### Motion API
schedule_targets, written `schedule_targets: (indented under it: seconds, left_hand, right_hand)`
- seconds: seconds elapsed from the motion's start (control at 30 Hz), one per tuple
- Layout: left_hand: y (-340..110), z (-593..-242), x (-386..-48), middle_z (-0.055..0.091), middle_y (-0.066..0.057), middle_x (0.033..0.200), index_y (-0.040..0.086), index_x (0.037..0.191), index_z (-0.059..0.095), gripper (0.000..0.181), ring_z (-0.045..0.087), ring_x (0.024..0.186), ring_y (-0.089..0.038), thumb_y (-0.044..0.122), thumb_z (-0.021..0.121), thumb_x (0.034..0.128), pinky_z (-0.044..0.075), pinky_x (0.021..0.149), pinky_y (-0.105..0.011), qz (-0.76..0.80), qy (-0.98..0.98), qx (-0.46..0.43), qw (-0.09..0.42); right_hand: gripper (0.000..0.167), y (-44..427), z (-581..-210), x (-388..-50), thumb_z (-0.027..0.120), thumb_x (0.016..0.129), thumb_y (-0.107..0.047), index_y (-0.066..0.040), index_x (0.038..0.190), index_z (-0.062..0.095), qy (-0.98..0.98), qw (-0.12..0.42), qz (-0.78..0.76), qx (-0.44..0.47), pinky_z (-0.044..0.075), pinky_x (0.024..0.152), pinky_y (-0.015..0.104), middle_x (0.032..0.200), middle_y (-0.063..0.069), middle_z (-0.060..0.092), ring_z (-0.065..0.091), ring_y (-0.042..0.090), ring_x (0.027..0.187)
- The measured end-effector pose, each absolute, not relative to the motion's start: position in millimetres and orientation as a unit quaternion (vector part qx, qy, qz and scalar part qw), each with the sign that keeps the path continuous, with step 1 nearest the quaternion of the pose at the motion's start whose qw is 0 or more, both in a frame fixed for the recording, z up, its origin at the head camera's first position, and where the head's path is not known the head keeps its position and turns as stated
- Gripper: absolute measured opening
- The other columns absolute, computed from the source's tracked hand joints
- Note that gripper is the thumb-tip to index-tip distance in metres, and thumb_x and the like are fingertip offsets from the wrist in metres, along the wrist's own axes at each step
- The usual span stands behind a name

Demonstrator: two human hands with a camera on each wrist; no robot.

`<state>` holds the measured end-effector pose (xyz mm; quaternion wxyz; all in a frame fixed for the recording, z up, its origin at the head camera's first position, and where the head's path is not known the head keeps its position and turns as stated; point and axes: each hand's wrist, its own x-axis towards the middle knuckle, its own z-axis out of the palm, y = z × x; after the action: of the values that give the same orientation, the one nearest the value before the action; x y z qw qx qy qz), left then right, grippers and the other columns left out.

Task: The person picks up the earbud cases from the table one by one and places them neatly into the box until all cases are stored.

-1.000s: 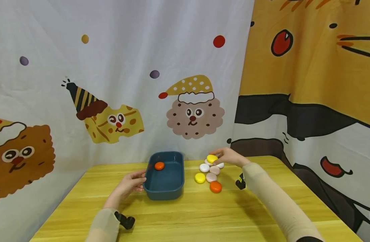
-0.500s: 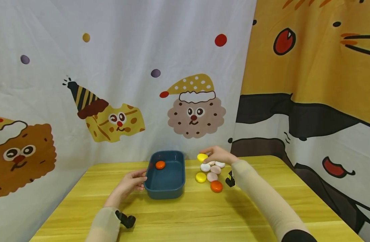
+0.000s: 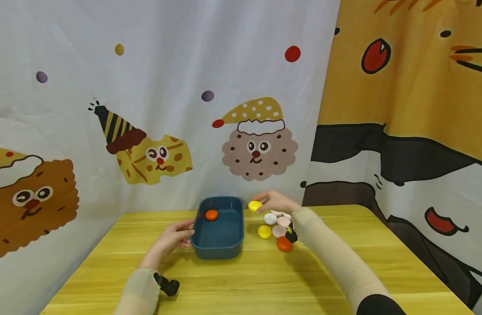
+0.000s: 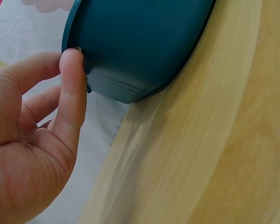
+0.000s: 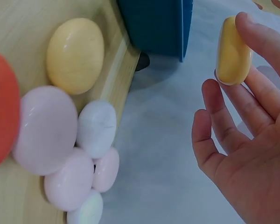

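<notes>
A blue-green bin [image 3: 218,253] stands on the table with one orange piece [image 3: 211,215] inside. My left hand [image 3: 171,239] is at its left side; in the left wrist view the thumb and fingers of that hand [image 4: 42,126] pinch the bin's rim [image 4: 71,28]. My right hand [image 3: 275,202] holds a yellow piece [image 3: 255,206] above the table, just right of the bin. The right wrist view shows this yellow piece [image 5: 234,51] between the thumb and fingers of my right hand [image 5: 252,116].
Right of the bin lie another yellow piece [image 3: 264,232], an orange piece [image 3: 284,244], a white piece [image 3: 270,218] and several pale pink or white ones, partly hidden by the right wrist. A patterned curtain [image 3: 166,87] hangs behind the wooden table [image 3: 233,288].
My right hand has moved left with the yellow piece, away from the loose pieces and closer to the bin. The left hand keeps its place at the bin.
</notes>
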<state>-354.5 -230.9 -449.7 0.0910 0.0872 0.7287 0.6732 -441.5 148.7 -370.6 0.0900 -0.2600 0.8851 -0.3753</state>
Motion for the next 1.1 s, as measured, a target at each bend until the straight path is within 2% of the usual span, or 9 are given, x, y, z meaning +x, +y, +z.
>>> schedule_targets:
  seconds: [0.23,0.5,0.83,1.1]
  left_hand:
    - [-231,-449,-354,0.047,-0.024,0.12,-0.005,0.147,0.034,0.058,0.058,0.066,-0.013,0.007,0.059,0.0967,0.058,0.068,-0.032,0.671,0.73,0.09,0.091]
    - [-230,-449,-355,0.049,-0.016,0.114,-0.006,0.148,0.033,0.061,0.059,0.065,-0.014,0.008,0.061,0.0959,0.058,0.067,-0.033,0.676,0.725,0.092,0.096]
    - [-230,-449,-356,0.05,-0.015,0.111,-0.006,0.147,0.035,0.059,0.059,0.064,-0.012,0.007,0.061,0.0956,0.057,0.063,-0.027,0.676,0.725,0.097,0.093]
    - [-231,-450,-355,0.05,-0.017,0.112,-0.006,0.147,0.035,0.058,0.059,0.064,-0.012,0.007,0.06,0.0959,0.057,0.065,-0.029,0.673,0.727,0.097,0.091]
  right_hand:
    - [0.049,134,-365,-443,0.077,0.083,-0.016,-0.015,0.13,0.064,0.878,0.096,-0.378,-0.277,0.046,0.097,0.045,0.131,0.004,0.059,0.055,0.029,0.116]
    - [0.05,118,-362,-448,0.079,0.082,-0.018,-0.019,0.129,0.065,0.88,0.094,-0.37,-0.284,0.047,0.096,0.041,0.131,0.001,0.06,0.054,0.028,0.118]
    - [0.055,99,-356,-448,0.08,0.081,-0.021,-0.012,0.132,0.062,0.878,0.097,-0.365,-0.294,0.046,0.097,0.042,0.132,0.001,0.059,0.054,0.026,0.119]
    - [0.051,86,-355,-449,0.08,0.081,-0.022,-0.018,0.129,0.064,0.883,0.088,-0.353,-0.296,0.047,0.097,0.039,0.13,0.0,0.06,0.053,0.024,0.121]
